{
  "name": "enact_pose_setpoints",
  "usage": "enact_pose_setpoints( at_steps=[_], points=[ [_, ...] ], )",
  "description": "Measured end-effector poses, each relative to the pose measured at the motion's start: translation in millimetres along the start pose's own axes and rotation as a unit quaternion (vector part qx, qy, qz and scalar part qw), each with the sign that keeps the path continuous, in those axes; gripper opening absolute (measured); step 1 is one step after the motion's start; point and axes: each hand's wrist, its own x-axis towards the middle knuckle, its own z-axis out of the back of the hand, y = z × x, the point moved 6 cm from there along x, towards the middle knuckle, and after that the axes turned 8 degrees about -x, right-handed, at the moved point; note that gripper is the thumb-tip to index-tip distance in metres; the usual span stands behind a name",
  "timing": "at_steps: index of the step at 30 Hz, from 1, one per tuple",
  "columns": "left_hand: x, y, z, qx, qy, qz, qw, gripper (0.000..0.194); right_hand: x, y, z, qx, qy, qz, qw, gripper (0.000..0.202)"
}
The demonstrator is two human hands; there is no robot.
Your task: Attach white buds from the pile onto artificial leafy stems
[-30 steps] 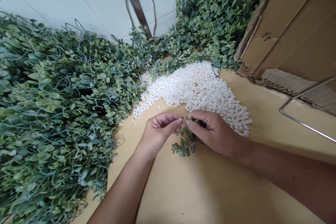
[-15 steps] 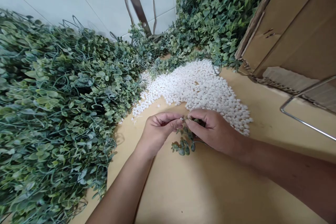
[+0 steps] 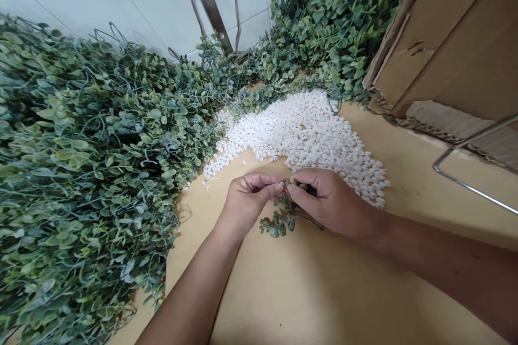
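Note:
Over the tan table (image 3: 275, 291), my right hand (image 3: 334, 199) grips a small green leafy sprig (image 3: 277, 225) between thumb and fingers, its leaves hanging below. My left hand (image 3: 246, 197) is pinched at the sprig's tip, its fingertips nearly meeting those of the right. A small pale piece shows at the left fingertips, too small to make out fully. Just beyond both hands lies a spread heap of small white pieces (image 3: 299, 124).
A large mass of green artificial foliage (image 3: 81, 172) covers the left side, with more (image 3: 332, 27) at the back. At right stand a cardboard box (image 3: 453, 48) and a bent metal wire (image 3: 469, 184). A metal strip (image 3: 208, 5) leans against the white tiles (image 3: 101, 0).
The sprig's hanging leaves have swung slightly left, and more of its stem shows under my right hand. My left hand has shifted a little to the right.

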Motion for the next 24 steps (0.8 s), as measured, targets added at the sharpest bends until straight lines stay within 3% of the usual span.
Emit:
enact_pose_setpoints(
  at_steps=[6,13,17,20,24],
  points=[
    [1,1,-3.2,0.025,0.003,0.000,1.000,0.014,1,-3,-2,-0.015,0.007,-0.011,1.000,0.028],
    [4,-19,17.7,0.150,0.037,-0.099,0.983,0.022,2,-8,-4,0.045,0.028,-0.039,0.998,0.026],
    [2,-19,16.2,0.211,0.084,-0.087,0.970,0.021,2,-7,-5,0.066,0.028,-0.052,0.996,0.024],
    [1,-17,13.0,0.208,0.088,-0.072,0.971,0.014,0,-2,-2,0.097,0.035,-0.040,0.994,0.025],
    [-1,-20,16.3,0.152,0.071,-0.046,0.985,0.008,-1,9,1,0.202,0.112,0.001,0.973,0.045]
  ],
)
